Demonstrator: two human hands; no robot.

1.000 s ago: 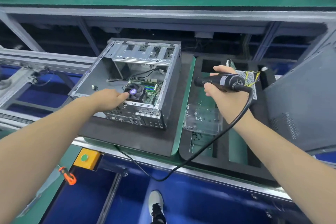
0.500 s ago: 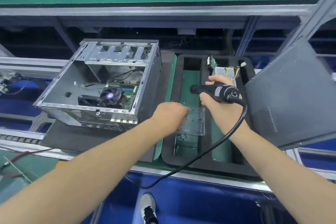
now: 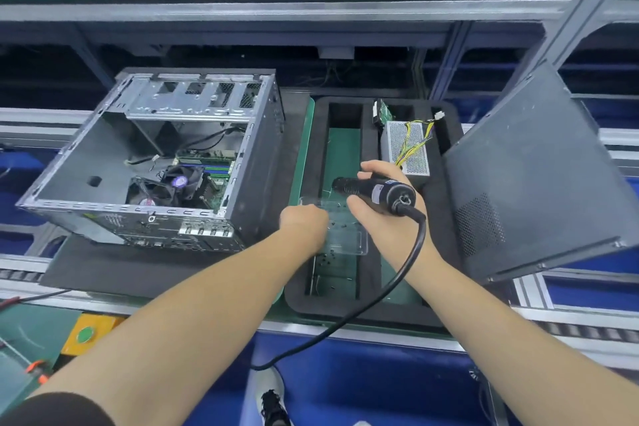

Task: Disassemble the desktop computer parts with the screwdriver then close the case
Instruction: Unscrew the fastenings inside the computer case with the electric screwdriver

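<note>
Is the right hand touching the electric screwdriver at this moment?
Touching. In the head view the right hand grips the electric screwdriver: its fingers curl over the black barrel and the palm lies under it, with no gap.

We see the open grey metal desktop computer case [image 3: 166, 162] lying on its side on a black mat, its interior facing up, with the green motherboard [image 3: 211, 171] and two black cooling fans [image 3: 166, 185] still inside. The black corded electric screwdriver [image 3: 375, 192] is held roughly level above the black foam tray. The dark grey perforated side panel [image 3: 532, 176] leans tilted at the tray's right edge. The silver mesh-cased power supply with yellow wires [image 3: 406, 147] sits in a tray compartment.
</note>
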